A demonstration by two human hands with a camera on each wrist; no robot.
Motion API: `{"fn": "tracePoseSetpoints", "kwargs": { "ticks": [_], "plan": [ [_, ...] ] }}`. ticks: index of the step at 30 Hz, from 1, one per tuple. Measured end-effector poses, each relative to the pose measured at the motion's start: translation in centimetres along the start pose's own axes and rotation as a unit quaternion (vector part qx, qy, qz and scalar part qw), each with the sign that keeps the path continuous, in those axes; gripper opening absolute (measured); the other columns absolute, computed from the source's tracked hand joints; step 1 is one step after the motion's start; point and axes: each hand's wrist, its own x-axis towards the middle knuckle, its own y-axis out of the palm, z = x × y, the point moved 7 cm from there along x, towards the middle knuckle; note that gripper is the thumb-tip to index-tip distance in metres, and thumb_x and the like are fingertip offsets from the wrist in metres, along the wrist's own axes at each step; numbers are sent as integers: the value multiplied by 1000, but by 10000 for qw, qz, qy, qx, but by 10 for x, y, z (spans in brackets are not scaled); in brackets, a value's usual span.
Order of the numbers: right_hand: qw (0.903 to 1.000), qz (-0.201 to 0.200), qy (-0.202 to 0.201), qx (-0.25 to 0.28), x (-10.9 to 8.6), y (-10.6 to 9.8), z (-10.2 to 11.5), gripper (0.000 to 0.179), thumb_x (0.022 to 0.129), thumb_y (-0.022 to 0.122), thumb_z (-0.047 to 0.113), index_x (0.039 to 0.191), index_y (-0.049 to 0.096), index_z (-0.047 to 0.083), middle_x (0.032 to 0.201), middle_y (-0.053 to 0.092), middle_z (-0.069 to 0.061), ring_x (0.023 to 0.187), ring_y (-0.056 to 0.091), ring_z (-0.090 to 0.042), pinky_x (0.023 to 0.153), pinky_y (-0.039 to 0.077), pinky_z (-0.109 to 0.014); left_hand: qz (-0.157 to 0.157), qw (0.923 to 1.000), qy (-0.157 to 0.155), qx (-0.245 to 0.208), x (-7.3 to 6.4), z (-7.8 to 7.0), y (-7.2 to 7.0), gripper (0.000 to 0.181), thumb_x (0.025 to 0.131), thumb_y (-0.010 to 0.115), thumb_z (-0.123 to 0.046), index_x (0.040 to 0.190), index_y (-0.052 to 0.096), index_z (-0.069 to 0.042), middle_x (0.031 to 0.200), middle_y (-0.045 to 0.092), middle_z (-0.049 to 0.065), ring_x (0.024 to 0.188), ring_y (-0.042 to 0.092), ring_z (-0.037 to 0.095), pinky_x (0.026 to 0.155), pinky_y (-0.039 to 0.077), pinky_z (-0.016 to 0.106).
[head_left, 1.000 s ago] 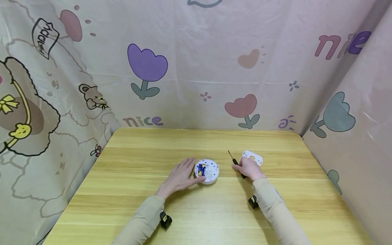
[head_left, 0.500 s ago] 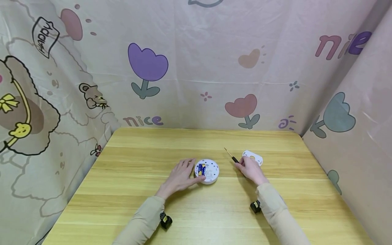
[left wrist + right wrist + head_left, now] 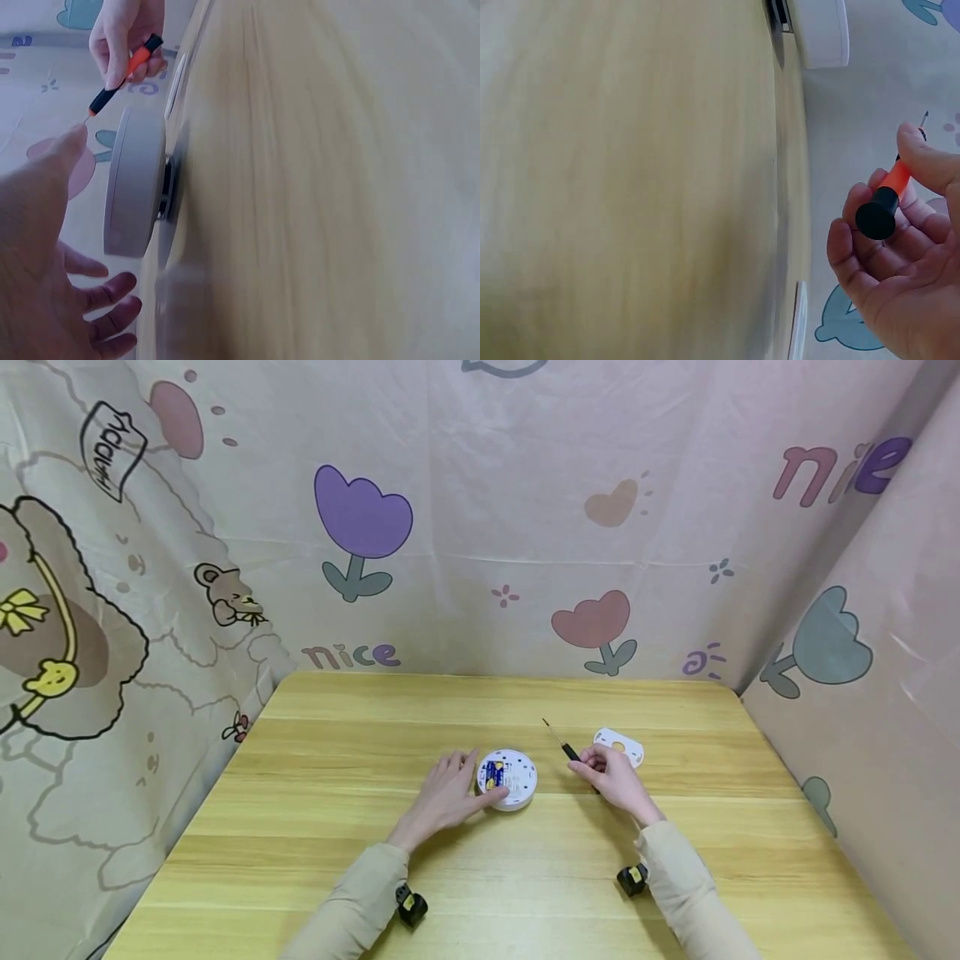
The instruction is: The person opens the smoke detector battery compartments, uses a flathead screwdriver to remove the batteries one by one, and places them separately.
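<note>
A round white device [image 3: 519, 782] sits on a wood-grain desk [image 3: 465, 877] while a person's two hands lie apart.

We find the device about midway between the desk's left and right edges, nearer the back edge; an uncovered compartment [image 3: 495, 774] in its upturned face contains blue-and-yellow batteries [image 3: 492, 781]. The left hand [image 3: 441, 795] spreads loosely around the device's left side, thumb over its near rim; we cannot tell how firmly it touches. The right hand [image 3: 615, 778] pinches a black-and-orange screwdriver [image 3: 570, 752], tip toward the back edge. Just beyond those fingers, toward the back right corner, we see a flat white plate [image 3: 632, 749] with a hole.
</note>
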Motion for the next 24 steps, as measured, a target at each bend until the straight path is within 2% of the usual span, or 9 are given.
{"fn": "tracePoseSetpoints", "kwargs": {
  "ticks": [7, 12, 15, 19, 21, 24],
  "plan": [
    [9982, -30, 52, 595, -2, 4, 2, 22, 92, 73, 19, 95, 64, -1, 81, 68, -15, 67, 55, -4, 61, 47, -17, -277, 9986, -327, -300, 2, -8, 8, 104, 83, 60, -77, 153, 37, -3, 144, 51, 26, 134, 47, 44, 120, 33, 61],
    [9976, -115, 10, 681, -3, 5, 4, 20, 93, 72, 16, 95, 64, -3, 81, 68, -20, 64, 52, -2, 59, 44, -17, -490, 9979, -253, -331, 6, -13, 14, 110, 75, 66, -79, 151, 38, -4, 139, 54, 23, 131, 50, 42, 118, 38, 58],
    [9977, -87, -15, 678, -7, 2, 16, 19, 94, 71, 12, 95, 63, -5, 82, 68, -25, 64, 51, -1, 58, 43, -16, -537, 9974, -203, -432, 7, -12, 16, 110, 73, 70, -77, 149, 39, -3, 139, 54, 21, 130, 51, 40, 117, 38, 57],
    [9973, -45, -18, 731, -8, 3, 13, 20, 92, 73, 15, 94, 64, -3, 81, 67, -21, 65, 53, -3, 59, 45, -17, -448, 9952, -74, -871, 8, -9, 14, 104, 75, 76, -68, 147, 41, -3, 141, 54, 19, 132, 50, 38, 118, 36, 58],
    [9968, -70, -27, 793, -4, 6, 0, 22, 91, 75, 19, 94, 65, 0, 80, 66, -14, 65, 53, -3, 60, 46, -17, -323, 9942, 76, -1020, 8, -7, 12, 100, 77, 77, -64, 148, 41, -4, 144, 52, 19, 135, 48, 39, 118, 35, 61],
    [9967, -37, -75, 807, -5, 6, -1, 22, 91, 74, 19, 93, 65, 0, 79, 66, -16, 66, 54, -4, 59, 46, -17, -90, 9942, 246, -1044, 7, -5, 12, 92, 84, 72, -59, 152, 39, -5, 151, 46, 20, 140, 42, 42, 119, 31, 64]
  ]
}}
